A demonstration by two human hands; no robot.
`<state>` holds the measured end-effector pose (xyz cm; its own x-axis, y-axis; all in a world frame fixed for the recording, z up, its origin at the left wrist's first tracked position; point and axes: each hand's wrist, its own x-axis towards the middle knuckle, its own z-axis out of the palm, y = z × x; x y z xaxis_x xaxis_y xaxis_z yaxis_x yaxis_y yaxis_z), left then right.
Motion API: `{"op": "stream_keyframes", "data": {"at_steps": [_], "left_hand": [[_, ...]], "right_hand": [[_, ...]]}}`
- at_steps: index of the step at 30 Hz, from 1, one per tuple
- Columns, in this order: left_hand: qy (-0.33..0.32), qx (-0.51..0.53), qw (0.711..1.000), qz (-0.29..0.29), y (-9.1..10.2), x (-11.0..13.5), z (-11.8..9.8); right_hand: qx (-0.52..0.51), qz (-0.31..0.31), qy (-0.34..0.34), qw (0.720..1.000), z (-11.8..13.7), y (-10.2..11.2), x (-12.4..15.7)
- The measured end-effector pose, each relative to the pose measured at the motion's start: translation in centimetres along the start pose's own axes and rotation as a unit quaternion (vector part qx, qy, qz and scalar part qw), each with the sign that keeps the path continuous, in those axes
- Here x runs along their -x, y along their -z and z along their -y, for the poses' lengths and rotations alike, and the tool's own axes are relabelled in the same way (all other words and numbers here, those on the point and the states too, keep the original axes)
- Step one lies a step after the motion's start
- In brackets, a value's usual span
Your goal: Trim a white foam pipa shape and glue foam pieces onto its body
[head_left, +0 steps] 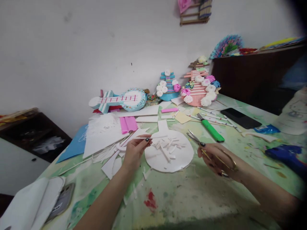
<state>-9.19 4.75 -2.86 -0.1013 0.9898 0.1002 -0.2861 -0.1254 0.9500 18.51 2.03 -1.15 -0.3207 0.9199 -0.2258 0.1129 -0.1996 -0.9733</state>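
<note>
My left hand (135, 151) pinches a thin white foam strip (155, 137) between thumb and fingertips, holding it flat over the left edge of a round white cut-out (168, 161). Several short white strip offcuts (168, 147) lie on that cut-out. My right hand (214, 158) grips gold-handled scissors (195, 139), fingers through the loops, blades slightly apart and pointing up-left toward the strip. Both hands hover just above the paint-stained green table (182, 195).
White foam sheets (103, 134) and pink paper (128, 124) lie left of the hands. A green utility knife (212, 130), pens and a black phone (240, 117) lie behind the right hand. A blue glue gun (285, 153) is at right. Guitar-shaped crafts (122, 99) stand by the wall.
</note>
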Motion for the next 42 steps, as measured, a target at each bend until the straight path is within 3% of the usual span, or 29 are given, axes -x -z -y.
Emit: {"op": "stream_keyframes", "data": {"at_steps": [6,12,19,29,37,42], "left_hand": [[-0.004,0.015,1.000,0.012,-0.6,0.7,0.7],[0.024,-0.030,0.998,0.041,-1.4,1.4,1.7],[0.115,-0.148,0.981,0.040,-2.0,1.7,1.7],[0.109,-0.210,0.971,0.041,-1.9,1.8,1.3],[0.093,-0.179,0.979,0.010,-1.2,1.1,1.9],[0.061,-0.153,0.985,0.060,-1.5,1.1,2.1]], "right_hand": [[0.001,0.075,0.012,0.997,-0.8,-4.5,1.4],[0.014,0.053,-0.046,0.997,0.0,-7.0,-0.2],[0.065,0.035,-0.117,0.990,-0.1,-7.4,-0.7],[0.120,0.051,-0.143,0.981,0.2,-7.7,-0.8],[0.085,0.002,-0.143,0.986,0.1,-7.4,-0.4],[0.032,0.057,-0.115,0.991,-0.8,-7.2,-0.5]]}}
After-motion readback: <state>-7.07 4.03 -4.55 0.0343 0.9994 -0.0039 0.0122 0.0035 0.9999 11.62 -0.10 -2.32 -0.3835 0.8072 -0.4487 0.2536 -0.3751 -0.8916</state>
